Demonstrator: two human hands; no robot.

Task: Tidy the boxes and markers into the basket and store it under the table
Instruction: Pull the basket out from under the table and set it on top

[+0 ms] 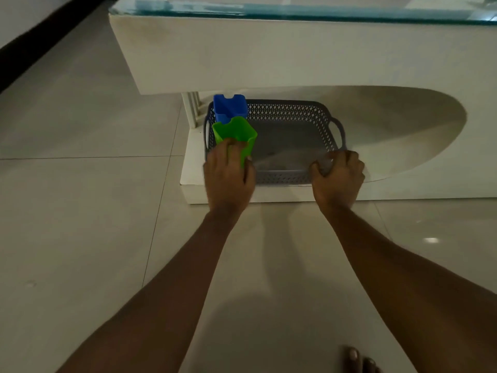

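Observation:
A grey lattice basket (pixel 293 111) sits on the white lower shelf (pixel 188 170) under the table. Inside it, along its left side, stand a blue box (pixel 230 107) at the back and a green box (pixel 236 134) in front. My left hand (pixel 228 173) covers the basket's near left corner, fingers against the green box. Over the near right corner, my right hand (pixel 338 176) has its fingers curled over the basket's rim. No markers show; the basket's floor looks bare on the right.
The white table (pixel 295 49) has a thick apron and a glass top (pixel 269 9), overhanging the basket. Pale floor tiles (pixel 80 211) spread around. A white slatted leg (pixel 192 109) stands left of the basket. Toes (pixel 357 359) show at the bottom edge.

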